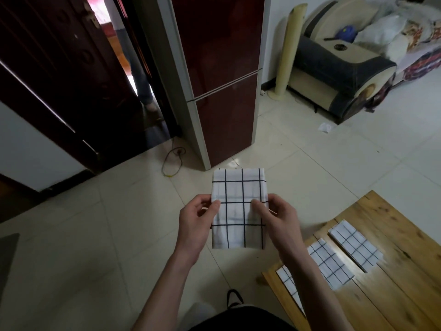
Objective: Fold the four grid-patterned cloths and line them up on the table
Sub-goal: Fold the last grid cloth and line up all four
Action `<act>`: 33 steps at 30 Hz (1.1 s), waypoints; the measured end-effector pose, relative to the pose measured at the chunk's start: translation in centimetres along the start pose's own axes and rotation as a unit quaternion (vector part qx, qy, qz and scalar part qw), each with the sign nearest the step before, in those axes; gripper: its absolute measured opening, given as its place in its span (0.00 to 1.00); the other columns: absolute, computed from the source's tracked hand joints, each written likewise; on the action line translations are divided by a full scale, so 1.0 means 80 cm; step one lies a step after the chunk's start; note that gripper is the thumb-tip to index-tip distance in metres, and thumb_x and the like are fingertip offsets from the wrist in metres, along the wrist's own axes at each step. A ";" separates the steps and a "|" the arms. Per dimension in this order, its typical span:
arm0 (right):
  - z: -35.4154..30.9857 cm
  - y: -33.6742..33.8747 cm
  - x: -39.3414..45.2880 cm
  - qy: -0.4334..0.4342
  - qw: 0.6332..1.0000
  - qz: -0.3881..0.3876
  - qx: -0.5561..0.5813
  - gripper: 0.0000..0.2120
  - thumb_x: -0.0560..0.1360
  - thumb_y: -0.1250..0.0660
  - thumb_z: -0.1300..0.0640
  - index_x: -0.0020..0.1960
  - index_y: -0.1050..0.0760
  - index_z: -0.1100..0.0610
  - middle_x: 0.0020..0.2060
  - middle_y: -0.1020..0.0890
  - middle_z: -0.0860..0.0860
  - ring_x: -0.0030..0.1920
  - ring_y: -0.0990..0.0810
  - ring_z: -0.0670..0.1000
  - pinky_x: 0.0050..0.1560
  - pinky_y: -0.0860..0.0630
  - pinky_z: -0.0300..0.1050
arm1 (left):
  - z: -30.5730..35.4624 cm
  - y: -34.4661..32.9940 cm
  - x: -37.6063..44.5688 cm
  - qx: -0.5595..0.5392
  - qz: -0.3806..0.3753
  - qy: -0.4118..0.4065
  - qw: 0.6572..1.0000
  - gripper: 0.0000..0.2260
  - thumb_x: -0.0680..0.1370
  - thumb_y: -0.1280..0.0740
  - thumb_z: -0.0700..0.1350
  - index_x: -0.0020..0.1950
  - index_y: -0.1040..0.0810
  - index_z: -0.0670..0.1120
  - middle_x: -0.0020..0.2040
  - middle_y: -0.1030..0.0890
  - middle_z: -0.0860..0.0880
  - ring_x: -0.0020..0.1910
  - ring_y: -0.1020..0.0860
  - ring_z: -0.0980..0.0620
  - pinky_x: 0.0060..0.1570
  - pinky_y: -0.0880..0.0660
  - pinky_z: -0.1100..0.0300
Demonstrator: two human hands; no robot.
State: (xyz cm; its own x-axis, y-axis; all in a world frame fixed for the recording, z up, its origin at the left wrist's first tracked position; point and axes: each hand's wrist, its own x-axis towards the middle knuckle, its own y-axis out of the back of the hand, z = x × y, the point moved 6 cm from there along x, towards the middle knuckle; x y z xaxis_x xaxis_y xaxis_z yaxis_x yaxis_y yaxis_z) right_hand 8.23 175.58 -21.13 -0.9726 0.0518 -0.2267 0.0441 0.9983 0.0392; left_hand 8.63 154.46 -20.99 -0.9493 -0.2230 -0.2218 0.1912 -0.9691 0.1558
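Observation:
I hold a folded white cloth with a dark grid (238, 206) up in the air over the floor, left of the table. My left hand (198, 218) pinches its left edge and my right hand (274, 218) pinches its right edge, thumbs on the front. Three folded grid cloths lie in a diagonal row on the wooden table (393, 235): the far one (356, 244), the middle one (330, 265), and the near one (287, 283), which my right forearm partly hides.
A dark red fridge (219, 80) stands ahead, with a cable (173, 161) on the tiled floor beside it. An open dark door (59, 75) is at left; someone's leg shows in the doorway. A sofa (346, 68) and a tall fan (288, 51) stand at back right.

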 end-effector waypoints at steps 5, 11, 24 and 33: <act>-0.018 -0.011 0.062 0.007 0.999 0.038 0.016 0.09 0.82 0.32 0.52 0.59 0.19 0.54 0.52 0.14 0.49 0.50 0.14 0.45 0.45 0.17 0.39 | 0.025 -0.008 0.077 0.001 -0.027 -0.011 1.000 0.04 0.82 0.30 0.44 0.53 0.15 0.50 0.48 0.13 0.50 0.50 0.15 0.45 0.50 0.16 0.46; -0.032 -0.021 0.138 0.005 0.994 0.103 0.027 0.06 0.82 0.32 0.54 0.57 0.19 0.54 0.48 0.13 0.46 0.48 0.14 0.45 0.44 0.17 0.39 | 0.044 -0.025 0.182 0.008 -0.091 -0.018 0.996 0.04 0.82 0.30 0.44 0.54 0.15 0.49 0.49 0.13 0.49 0.51 0.15 0.47 0.55 0.17 0.46; -0.073 -0.015 0.267 0.009 0.957 0.284 0.054 0.05 0.82 0.30 0.56 0.54 0.17 0.56 0.46 0.13 0.50 0.46 0.14 0.46 0.45 0.18 0.38 | 0.103 -0.107 0.384 0.036 -0.269 -0.033 0.962 0.03 0.82 0.29 0.45 0.54 0.16 0.49 0.49 0.13 0.48 0.51 0.15 0.44 0.54 0.17 0.41; -0.080 0.044 0.318 0.012 0.920 0.383 0.084 0.06 0.82 0.30 0.56 0.52 0.18 0.58 0.39 0.15 0.48 0.41 0.18 0.40 0.42 0.23 0.33 | 0.129 -0.212 0.454 0.048 -0.358 -0.045 0.931 0.03 0.81 0.28 0.42 0.53 0.17 0.44 0.49 0.15 0.41 0.43 0.18 0.53 0.41 0.20 0.62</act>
State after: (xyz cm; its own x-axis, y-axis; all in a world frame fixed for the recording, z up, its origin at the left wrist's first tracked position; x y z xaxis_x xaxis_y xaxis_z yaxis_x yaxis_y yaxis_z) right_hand -17.85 180.27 -20.50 -0.6468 0.7427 -0.1735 0.7506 0.6602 0.0278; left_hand -31.64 163.90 -21.78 -0.8429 0.4910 -0.2203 -0.5181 -0.8510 0.0855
